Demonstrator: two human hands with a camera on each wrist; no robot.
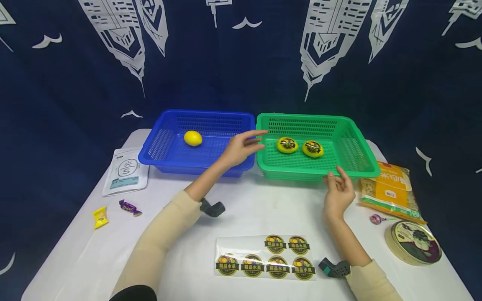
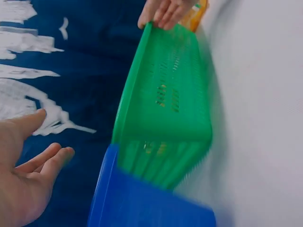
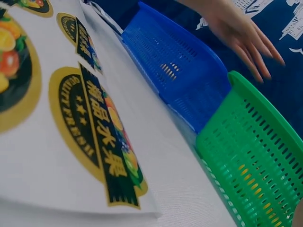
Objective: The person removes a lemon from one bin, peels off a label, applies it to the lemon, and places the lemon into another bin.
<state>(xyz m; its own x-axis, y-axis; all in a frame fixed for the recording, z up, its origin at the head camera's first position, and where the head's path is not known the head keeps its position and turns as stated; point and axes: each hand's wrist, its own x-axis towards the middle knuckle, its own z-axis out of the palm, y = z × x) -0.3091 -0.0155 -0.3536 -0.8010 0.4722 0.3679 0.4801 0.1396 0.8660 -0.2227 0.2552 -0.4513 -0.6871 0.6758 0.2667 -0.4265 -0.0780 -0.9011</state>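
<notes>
Left hand (image 1: pixel 241 148) open above baskets' junction — right hand (image 1: pixel 337 192) touching green basket (image 1: pixel 359 167).

blue basket (image 1: pixel 165 144), green basket (image 1: pixel 346 144), yellow lemon (image 1: pixel 193 138), black/gold stickers (image 1: pixel 265 261)

The green basket (image 1: pixel 350 144) is a shallow, slotted plastic tray standing flat on the table, touching the blue basket (image 1: pixel 165 142) at its 9 o'clock. Two yellow lemons (image 1: pixel 287 145) with dark round stickers lie side by side inside, towards its back wall.
</notes>
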